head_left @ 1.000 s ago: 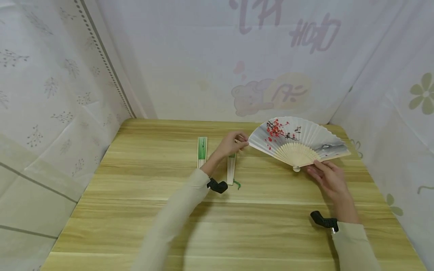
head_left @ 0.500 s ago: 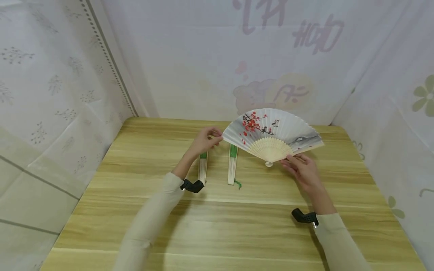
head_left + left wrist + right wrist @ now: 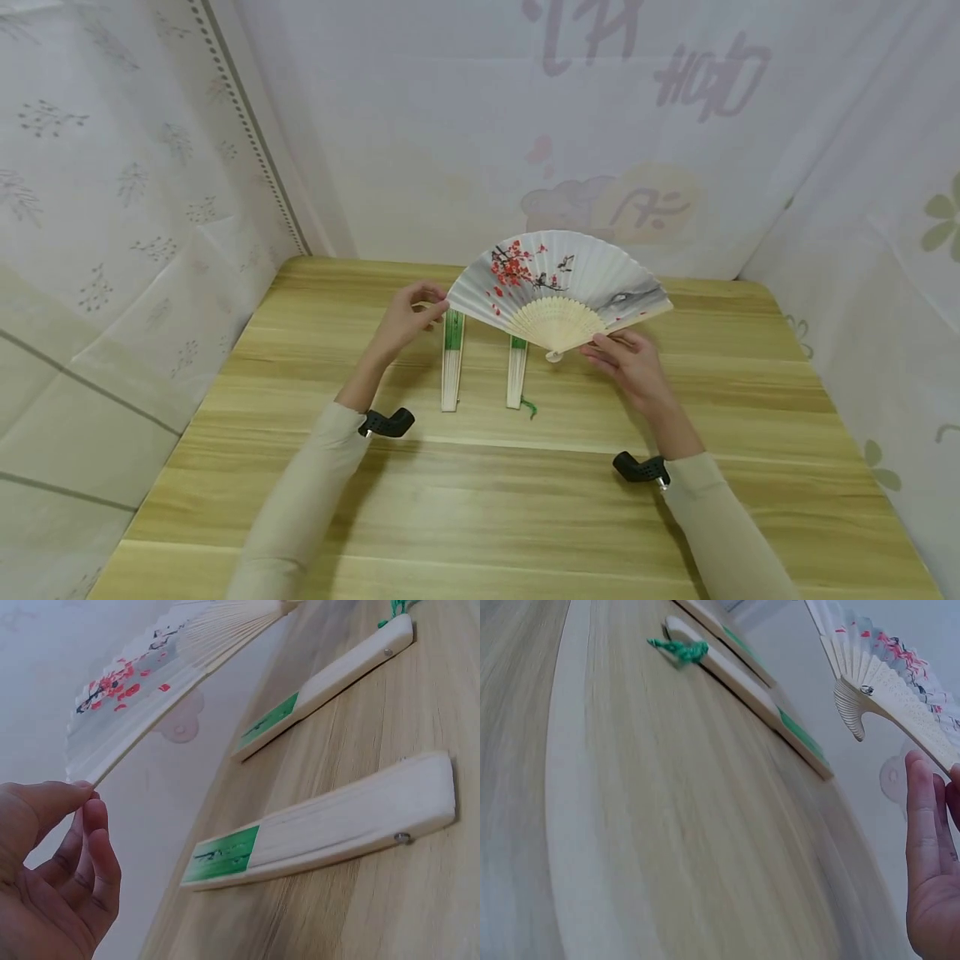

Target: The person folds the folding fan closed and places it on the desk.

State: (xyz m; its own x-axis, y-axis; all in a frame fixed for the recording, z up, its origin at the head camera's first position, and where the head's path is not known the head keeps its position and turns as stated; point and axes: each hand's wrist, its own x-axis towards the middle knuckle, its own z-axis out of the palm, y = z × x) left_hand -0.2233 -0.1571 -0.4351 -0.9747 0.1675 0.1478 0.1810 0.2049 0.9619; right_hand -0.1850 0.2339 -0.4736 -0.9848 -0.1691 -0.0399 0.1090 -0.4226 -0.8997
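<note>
A spread folding fan (image 3: 555, 283), white and grey with red blossoms, birds and pale ribs, is held up over the back of the table. My left hand (image 3: 408, 321) pinches its left corner between thumb and finger, as the left wrist view shows closely. On the other side my right hand (image 3: 633, 367) grips the right guard rib near the pivot. Below the spread fan lie two folded fans with green leaves: the left one (image 3: 451, 375) and the right one (image 3: 516, 375), which has a green tassel (image 3: 529, 407). In the head view their upper ends are partly covered by the spread fan.
The wooden table (image 3: 480, 517) is bordered by white patterned cloth (image 3: 420, 125) at the back and both sides. Black camera mounts (image 3: 390, 422) sit on both wrists, above the tabletop.
Both hands have carried the spread fan leftward, from the right of the table to over the two folded fans. The left folded fan's lower end, earlier behind my left arm, now shows.
</note>
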